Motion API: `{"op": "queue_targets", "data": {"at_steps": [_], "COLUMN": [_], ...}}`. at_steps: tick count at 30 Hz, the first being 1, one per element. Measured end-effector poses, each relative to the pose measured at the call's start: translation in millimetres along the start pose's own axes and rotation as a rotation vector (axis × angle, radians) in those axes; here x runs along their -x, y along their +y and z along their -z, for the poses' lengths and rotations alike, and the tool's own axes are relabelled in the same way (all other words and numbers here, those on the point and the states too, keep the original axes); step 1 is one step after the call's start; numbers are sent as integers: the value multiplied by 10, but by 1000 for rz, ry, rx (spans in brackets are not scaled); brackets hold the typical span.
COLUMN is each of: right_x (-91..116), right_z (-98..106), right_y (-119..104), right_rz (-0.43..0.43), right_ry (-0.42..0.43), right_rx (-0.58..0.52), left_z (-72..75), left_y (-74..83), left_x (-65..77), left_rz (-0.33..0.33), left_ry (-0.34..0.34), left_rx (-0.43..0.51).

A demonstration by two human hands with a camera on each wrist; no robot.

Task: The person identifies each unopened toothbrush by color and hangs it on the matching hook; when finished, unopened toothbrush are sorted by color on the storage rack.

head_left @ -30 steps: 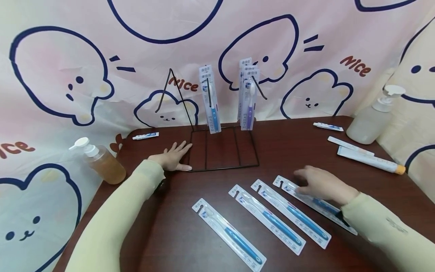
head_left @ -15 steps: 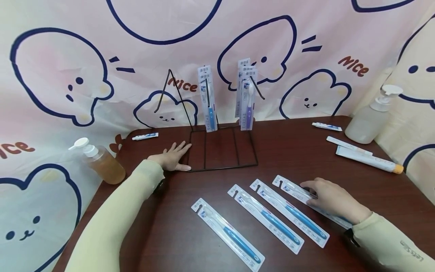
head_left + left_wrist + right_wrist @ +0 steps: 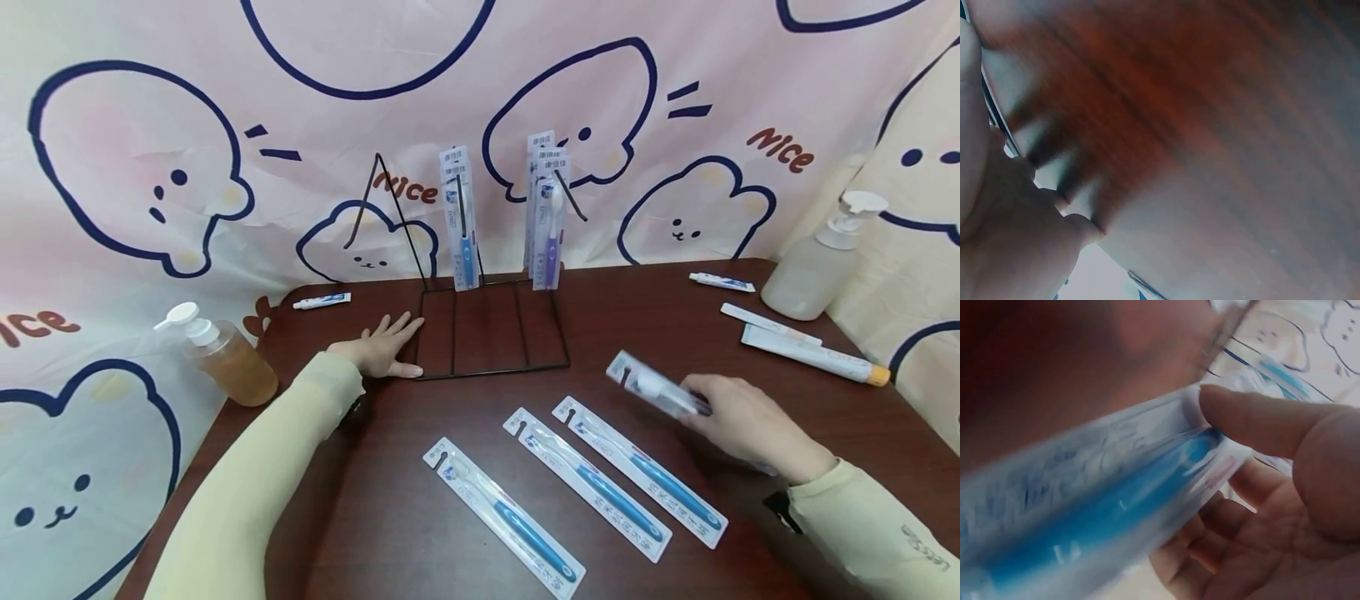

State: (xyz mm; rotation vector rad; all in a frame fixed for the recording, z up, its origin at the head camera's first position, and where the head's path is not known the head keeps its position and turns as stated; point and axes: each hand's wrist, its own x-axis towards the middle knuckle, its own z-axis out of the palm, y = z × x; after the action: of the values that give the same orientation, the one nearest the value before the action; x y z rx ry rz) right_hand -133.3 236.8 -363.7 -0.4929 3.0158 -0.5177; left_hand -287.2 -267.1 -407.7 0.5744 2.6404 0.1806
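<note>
My right hand [image 3: 746, 421] pinches a packaged toothbrush [image 3: 1104, 494] between thumb and fingers, its blue handle showing through the clear pack in the right wrist view. The pack's far end is raised off the table, tilted up. With fingers spread, my left hand [image 3: 378, 346] rests on the table and touches the left side of the black wire rack [image 3: 495, 372]. Hanging on the rack's hooks are blue packaged toothbrushes [image 3: 460, 221] in the middle and purple ones [image 3: 550, 225] on the right. The left hook [image 3: 360, 204] is bare.
Three blue packaged toothbrushes [image 3: 588, 483] lie slanted on the table's front. A pump bottle [image 3: 232, 358] of amber liquid stands left, a whitish pump bottle [image 3: 813, 267] right. Toothpaste tubes [image 3: 813, 352] lie at the right, a small tube [image 3: 322, 301] at the back left.
My right hand has taken hold of the rightmost packaged toothbrush and lifted it off the table. The left hand has stayed in place against the rack.
</note>
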Motion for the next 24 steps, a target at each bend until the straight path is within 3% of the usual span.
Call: {"op": "queue_targets", "data": {"at_steps": [5, 9, 14, 24], "right_x": [-87, -195, -396, -812], "right_z": [237, 342, 391, 371], "right_y": [-207, -499, -949, -1718], "right_rz": [16, 47, 101, 310], "right_ry": [124, 179, 180, 161], "right_rx": [-92, -168, -305, -488], "left_z": [24, 27, 26, -5], "left_y": [8, 10, 7, 9], "left_x": [10, 14, 20, 12], "left_rz": [3, 10, 13, 4], "left_ry": [-4, -10, -5, 2], "left_rx": [1, -1, -8, -4]}}
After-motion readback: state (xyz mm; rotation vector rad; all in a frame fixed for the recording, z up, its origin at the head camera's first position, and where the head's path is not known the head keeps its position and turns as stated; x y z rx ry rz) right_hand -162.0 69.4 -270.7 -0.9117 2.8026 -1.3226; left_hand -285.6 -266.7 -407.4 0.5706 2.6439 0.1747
